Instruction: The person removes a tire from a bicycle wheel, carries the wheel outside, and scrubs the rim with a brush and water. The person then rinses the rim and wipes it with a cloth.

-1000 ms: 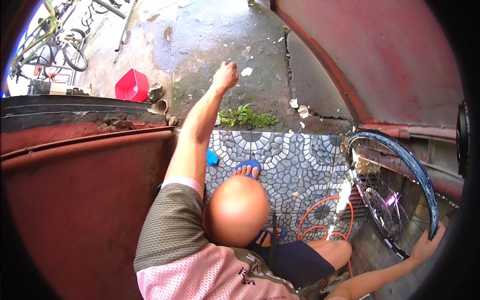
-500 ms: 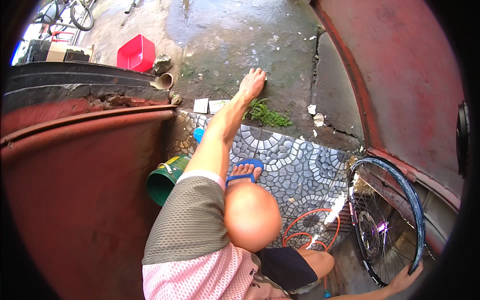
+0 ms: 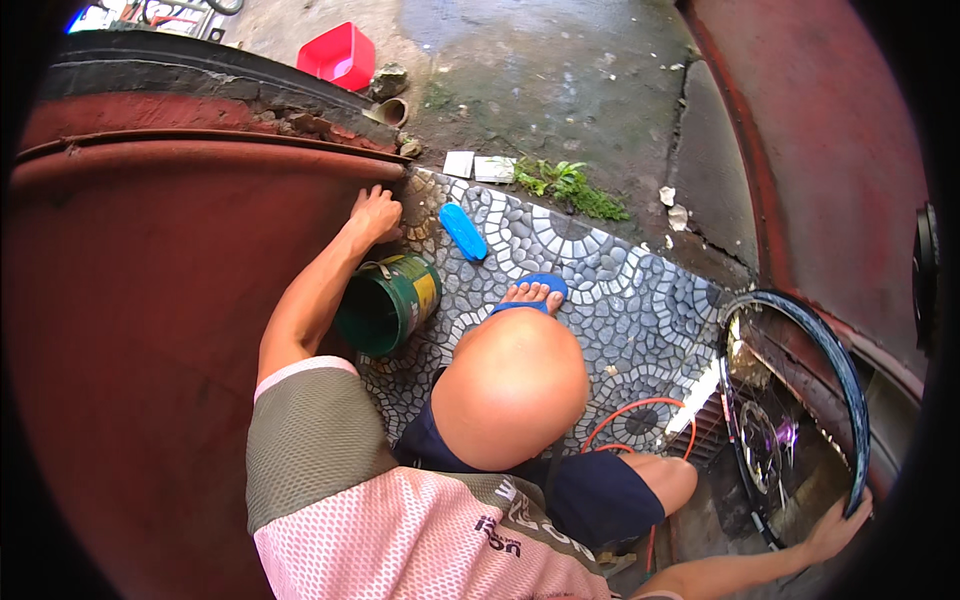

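My left hand (image 3: pixel 378 212) is beside the red metal panel, just beyond the green bucket (image 3: pixel 402 300). Its fingers are bent and slightly apart, with nothing visible in them; the thumb side is partly hidden. The bucket lies tipped, its dark mouth facing the panel and a yellow label on its side. To the right of that hand, a light-blue oblong thing (image 3: pixel 463 232), perhaps a brush, rests on the pebble-patterned tiles. At the lower right my right hand (image 3: pixel 838 528) grips the tire of a bicycle wheel (image 3: pixel 858 400), which stands tilted with spokes and a purple hub.
An orange hose (image 3: pixel 640 405) loops over the floor near a drain grate (image 3: pixel 705 430). Red metal panels (image 3: pixel 150 330) flank both sides. Beyond the tiles are weeds (image 3: pixel 575 188), white tile pieces (image 3: pixel 480 167), a pipe end (image 3: pixel 392 111) and a pink-red basin (image 3: pixel 340 58).
My left hand has drawn back from the concrete beyond the weeds to beside the panel and bucket. The view has shifted, and the light-blue thing shows fully. My right hand still holds the wheel.
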A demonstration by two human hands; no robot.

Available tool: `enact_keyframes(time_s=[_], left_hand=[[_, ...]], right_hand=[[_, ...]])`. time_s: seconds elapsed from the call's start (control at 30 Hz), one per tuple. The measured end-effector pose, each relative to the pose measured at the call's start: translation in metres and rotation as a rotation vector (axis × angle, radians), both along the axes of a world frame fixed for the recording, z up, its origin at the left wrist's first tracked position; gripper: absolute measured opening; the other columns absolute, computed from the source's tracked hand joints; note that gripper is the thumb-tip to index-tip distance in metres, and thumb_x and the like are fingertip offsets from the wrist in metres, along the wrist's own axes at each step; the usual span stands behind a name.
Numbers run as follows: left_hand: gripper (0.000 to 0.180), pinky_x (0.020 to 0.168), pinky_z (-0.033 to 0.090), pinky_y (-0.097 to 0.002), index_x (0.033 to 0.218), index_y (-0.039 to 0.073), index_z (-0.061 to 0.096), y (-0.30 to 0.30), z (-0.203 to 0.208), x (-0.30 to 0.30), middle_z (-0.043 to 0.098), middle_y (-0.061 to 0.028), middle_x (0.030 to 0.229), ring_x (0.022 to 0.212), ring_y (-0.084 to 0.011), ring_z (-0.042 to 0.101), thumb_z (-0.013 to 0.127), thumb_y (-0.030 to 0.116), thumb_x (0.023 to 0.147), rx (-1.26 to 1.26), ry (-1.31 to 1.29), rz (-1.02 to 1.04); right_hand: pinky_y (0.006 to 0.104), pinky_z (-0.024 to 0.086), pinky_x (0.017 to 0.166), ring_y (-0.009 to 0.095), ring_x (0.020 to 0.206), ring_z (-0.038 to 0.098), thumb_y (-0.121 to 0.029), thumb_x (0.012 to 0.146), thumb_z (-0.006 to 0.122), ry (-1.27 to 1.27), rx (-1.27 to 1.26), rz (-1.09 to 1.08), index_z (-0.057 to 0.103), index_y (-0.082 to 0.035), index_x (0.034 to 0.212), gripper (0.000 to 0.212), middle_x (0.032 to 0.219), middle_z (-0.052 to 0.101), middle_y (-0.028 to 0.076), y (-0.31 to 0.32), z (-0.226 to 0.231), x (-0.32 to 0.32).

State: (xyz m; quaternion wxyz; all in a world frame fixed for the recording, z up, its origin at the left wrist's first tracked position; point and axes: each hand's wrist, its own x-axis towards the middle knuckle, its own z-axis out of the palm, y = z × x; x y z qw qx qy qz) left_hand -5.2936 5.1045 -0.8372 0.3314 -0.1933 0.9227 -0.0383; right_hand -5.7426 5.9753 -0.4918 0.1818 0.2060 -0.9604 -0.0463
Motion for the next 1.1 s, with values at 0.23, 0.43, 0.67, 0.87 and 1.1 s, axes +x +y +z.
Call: enact_keyframes(time_s=[0.23, 0.43, 0.67, 0.87, 1.1], left_hand=[[0.038, 0.093, 0.058, -0.0519, 0.124, 0.007, 0.072, 0.104, -0.035, -0.131, 0.071, -0.0175, 0.115, 0.108, -0.0406, 0.070, 0.075, 0.031, 0.094, 0.332, 0.519, -0.061], [0.045, 0.090, 0.060, -0.0505, 0.113, 0.001, 0.072, 0.225, -0.079, -0.339, 0.070, -0.0209, 0.115, 0.111, -0.0404, 0.070, 0.073, 0.043, 0.097, 0.484, 0.673, 0.033], [0.040, 0.091, 0.060, -0.0518, 0.121, 0.001, 0.067, 0.294, -0.162, -0.435, 0.065, -0.0190, 0.128, 0.124, -0.0382, 0.062, 0.073, 0.030, 0.094, 0.296, 0.727, 0.149], [0.038, 0.104, 0.050, -0.0544, 0.127, 0.003, 0.068, 0.299, -0.151, -0.416, 0.068, -0.0141, 0.128, 0.129, -0.0348, 0.059, 0.067, 0.020, 0.094, 0.484, 0.519, -0.244], [0.056, 0.109, 0.050, -0.0543, 0.147, 0.008, 0.064, 0.229, -0.029, -0.252, 0.070, -0.0180, 0.140, 0.132, -0.0378, 0.063, 0.071, 0.030, 0.095, 0.781, 0.462, -0.106]], right_hand=[[0.0376, 0.047, 0.101, 0.034, 0.106, 0.062, 0.000, 0.096, 0.063, -0.001, -0.047, -0.028, 0.062, 0.001, 0.117, 0.022, 0.110, 0.060, 0.015, -0.079, 0.000, 0.016], [0.0329, 0.047, 0.097, 0.030, 0.102, 0.061, 0.005, 0.093, 0.063, 0.012, -0.086, -0.078, 0.060, 0.000, 0.112, 0.020, 0.107, 0.059, 0.012, -0.101, 0.000, 0.052], [0.0339, 0.047, 0.095, 0.031, 0.099, 0.060, 0.006, 0.092, 0.064, 0.034, -0.073, -0.127, 0.060, 0.001, 0.110, 0.019, 0.103, 0.059, 0.012, -0.099, 0.003, 0.070], [0.0372, 0.047, 0.099, 0.032, 0.105, 0.061, -0.002, 0.099, 0.064, 0.029, -0.041, -0.166, 0.063, 0.000, 0.121, 0.022, 0.110, 0.063, 0.013, -0.078, 0.000, 0.074], [0.0391, 0.045, 0.110, 0.031, 0.125, 0.063, -0.017, 0.107, 0.064, -0.073, 0.005, -0.203, 0.061, -0.003, 0.143, 0.038, 0.131, 0.068, 0.016, -0.009, 0.004, 0.012]])
